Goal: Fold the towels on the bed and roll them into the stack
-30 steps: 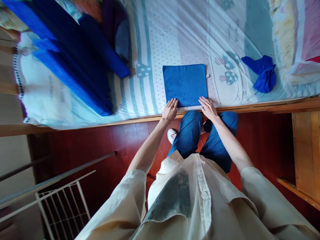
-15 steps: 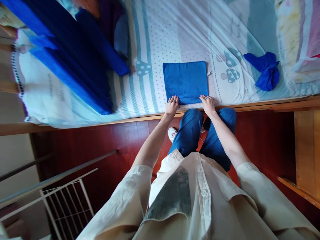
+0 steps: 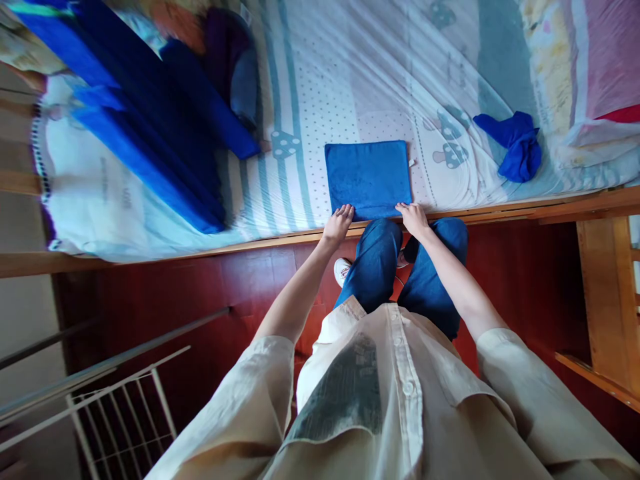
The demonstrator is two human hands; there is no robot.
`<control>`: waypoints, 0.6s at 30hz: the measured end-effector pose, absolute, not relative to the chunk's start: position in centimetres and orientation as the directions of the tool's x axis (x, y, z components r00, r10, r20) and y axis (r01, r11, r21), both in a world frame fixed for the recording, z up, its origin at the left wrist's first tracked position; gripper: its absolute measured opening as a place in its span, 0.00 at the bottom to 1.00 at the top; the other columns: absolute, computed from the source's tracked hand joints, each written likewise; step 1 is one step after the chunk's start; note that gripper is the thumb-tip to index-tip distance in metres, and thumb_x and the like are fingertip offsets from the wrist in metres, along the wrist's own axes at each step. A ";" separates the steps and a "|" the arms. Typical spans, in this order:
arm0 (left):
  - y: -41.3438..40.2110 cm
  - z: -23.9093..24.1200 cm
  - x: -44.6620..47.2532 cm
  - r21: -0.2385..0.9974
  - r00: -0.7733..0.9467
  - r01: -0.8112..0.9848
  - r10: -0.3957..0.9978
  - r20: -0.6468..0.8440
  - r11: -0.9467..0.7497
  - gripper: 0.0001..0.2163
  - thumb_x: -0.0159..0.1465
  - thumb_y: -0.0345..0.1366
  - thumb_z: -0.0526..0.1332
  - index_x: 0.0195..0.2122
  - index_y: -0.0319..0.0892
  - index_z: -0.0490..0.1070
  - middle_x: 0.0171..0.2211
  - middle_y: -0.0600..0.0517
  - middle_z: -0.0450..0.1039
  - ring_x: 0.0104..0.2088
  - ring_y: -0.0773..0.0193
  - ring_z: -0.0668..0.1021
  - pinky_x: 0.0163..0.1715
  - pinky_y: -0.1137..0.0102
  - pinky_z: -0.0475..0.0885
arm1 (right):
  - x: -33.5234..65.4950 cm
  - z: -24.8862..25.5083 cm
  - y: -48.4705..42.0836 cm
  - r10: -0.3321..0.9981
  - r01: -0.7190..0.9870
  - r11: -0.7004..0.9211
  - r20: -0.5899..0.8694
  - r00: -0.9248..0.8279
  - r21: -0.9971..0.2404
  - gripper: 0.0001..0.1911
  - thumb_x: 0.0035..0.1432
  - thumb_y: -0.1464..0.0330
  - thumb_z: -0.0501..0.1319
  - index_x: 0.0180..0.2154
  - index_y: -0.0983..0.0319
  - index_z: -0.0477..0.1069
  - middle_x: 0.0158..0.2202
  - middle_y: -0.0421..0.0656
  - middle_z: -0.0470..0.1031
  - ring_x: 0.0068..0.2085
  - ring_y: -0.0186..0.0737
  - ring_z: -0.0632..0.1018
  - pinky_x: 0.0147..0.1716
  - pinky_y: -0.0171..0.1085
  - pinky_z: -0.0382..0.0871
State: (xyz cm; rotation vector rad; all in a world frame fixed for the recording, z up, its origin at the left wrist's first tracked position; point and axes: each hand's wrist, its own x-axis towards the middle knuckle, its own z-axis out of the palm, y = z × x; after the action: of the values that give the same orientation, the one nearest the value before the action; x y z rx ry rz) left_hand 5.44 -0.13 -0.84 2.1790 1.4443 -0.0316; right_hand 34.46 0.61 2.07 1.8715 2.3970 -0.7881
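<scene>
The folded blue towel point(image 3: 369, 179) lies flat at the near edge of the bed point(image 3: 320, 87), with the left hand point(image 3: 339, 224) and right hand point(image 3: 413, 218) gripping its near left and right corners, fingers curled.

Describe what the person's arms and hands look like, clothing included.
Both arms are bare from above the elbow down, and the left hand and right hand wear no gloves; no rings or watch can be made out. Each upper arm is covered by a loose, wide short sleeve of a cream button-front shirt with white buttons.
</scene>
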 end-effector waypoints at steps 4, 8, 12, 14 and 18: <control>0.6 -0.3 4.8 0.434 0.432 0.859 0.839 -0.330 -0.271 0.31 0.64 0.21 0.50 0.70 0.36 0.66 0.70 0.38 0.65 0.71 0.50 0.68 0.70 0.56 0.65 | 35.0 2.4 0.9 0.919 0.928 0.100 -0.325 -0.224 -0.358 0.28 0.65 0.77 0.53 0.60 0.59 0.79 0.55 0.50 0.83 0.58 0.55 0.80 0.64 0.55 0.71; 1.7 0.5 3.4 0.507 0.360 0.848 0.868 -0.343 -0.151 0.28 0.64 0.24 0.55 0.65 0.44 0.74 0.64 0.45 0.75 0.64 0.50 0.77 0.64 0.61 0.71 | 35.5 2.6 1.9 0.933 0.908 0.001 -0.326 -0.152 -0.419 0.23 0.64 0.75 0.59 0.57 0.57 0.81 0.55 0.46 0.83 0.57 0.55 0.79 0.64 0.54 0.71; 2.7 1.0 2.1 0.564 0.194 0.825 0.919 -0.342 0.035 0.19 0.64 0.33 0.61 0.55 0.41 0.81 0.47 0.44 0.84 0.50 0.49 0.83 0.55 0.63 0.74 | 35.9 2.3 3.5 0.936 0.851 -0.112 -0.343 -0.084 -0.513 0.18 0.63 0.73 0.63 0.53 0.59 0.82 0.53 0.47 0.84 0.57 0.52 0.80 0.61 0.50 0.73; 3.2 0.9 1.7 0.584 0.121 0.804 0.932 -0.342 0.110 0.18 0.63 0.37 0.62 0.52 0.38 0.82 0.40 0.45 0.84 0.45 0.52 0.82 0.51 0.65 0.74 | 36.1 1.9 4.4 0.933 0.819 -0.177 -0.358 -0.037 -0.546 0.16 0.62 0.71 0.65 0.51 0.61 0.82 0.51 0.48 0.84 0.56 0.51 0.81 0.59 0.48 0.73; 3.8 0.5 1.5 0.646 0.023 0.727 0.932 -0.361 0.232 0.18 0.64 0.40 0.61 0.49 0.34 0.80 0.30 0.49 0.77 0.35 0.58 0.77 0.41 0.68 0.72 | 36.5 1.2 5.8 0.930 0.771 -0.268 -0.363 0.052 -0.578 0.13 0.60 0.68 0.68 0.47 0.65 0.82 0.47 0.49 0.84 0.50 0.48 0.81 0.54 0.42 0.73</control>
State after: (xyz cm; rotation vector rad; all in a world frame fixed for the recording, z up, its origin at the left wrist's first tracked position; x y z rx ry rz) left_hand 1.46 3.78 0.52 1.5428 1.7497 0.3432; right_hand 36.53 5.79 1.17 2.4300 2.0157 -1.1827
